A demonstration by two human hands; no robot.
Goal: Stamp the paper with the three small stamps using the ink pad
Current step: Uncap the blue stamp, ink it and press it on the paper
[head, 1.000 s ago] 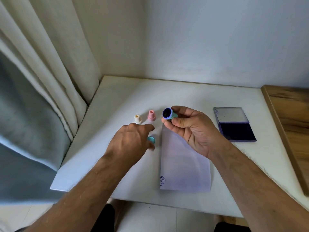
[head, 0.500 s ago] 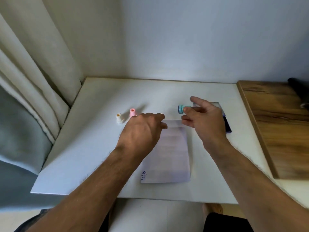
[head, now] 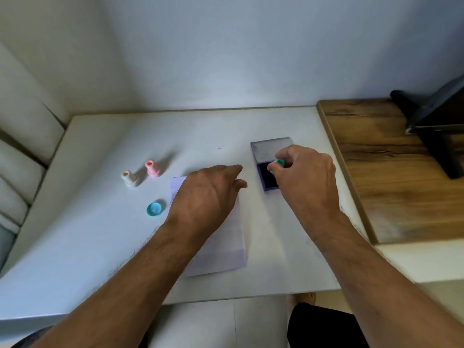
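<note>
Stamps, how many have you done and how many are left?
No print shows on the visible part of the paper. The teal stamp's cap is off, and the right hand holds the teal stamp at the ink pad. The pink stamp and cream stamp wait.

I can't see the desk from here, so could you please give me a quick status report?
Right hand pinches teal stamp over open ink pad. Left hand rests flat on paper. Nothing in the way.
</note>
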